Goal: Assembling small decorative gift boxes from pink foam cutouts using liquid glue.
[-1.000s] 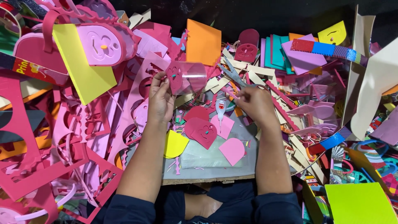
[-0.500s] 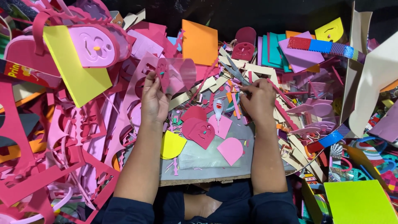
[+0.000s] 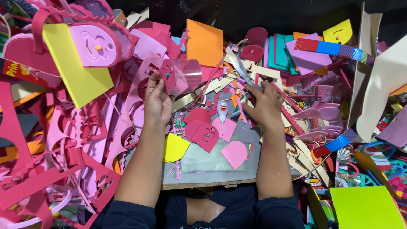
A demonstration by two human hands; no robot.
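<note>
Board: we work on a grey board (image 3: 237, 169) that rests on our lap, at 6 o'clock.
Cut shapes: a yellow piece (image 3: 174, 147), a pink piece (image 3: 234, 153) and a dark pink face piece (image 3: 205, 135) lie on the board, close together.
Left hand: our left hand (image 3: 157, 101) is at 10 o'clock from the board. Its fingers pinch a small pink face shape (image 3: 168, 75) with a clear plastic sheet (image 3: 188, 75) curling out beside it.
Right hand: our right hand (image 3: 263, 106) is at 1 o'clock. Its fingers are curled around scissors (image 3: 242, 71), whose blades point up and away.
How to do it well, we think: hold the pink shape by its edge, keep our fingers away from the blades, and keep the clear sheet flat so it does not bend.
Far pile: an orange sheet (image 3: 204, 42) and a big yellow sheet (image 3: 76, 68) lie on the heap at 12 and 10 o'clock.
</note>
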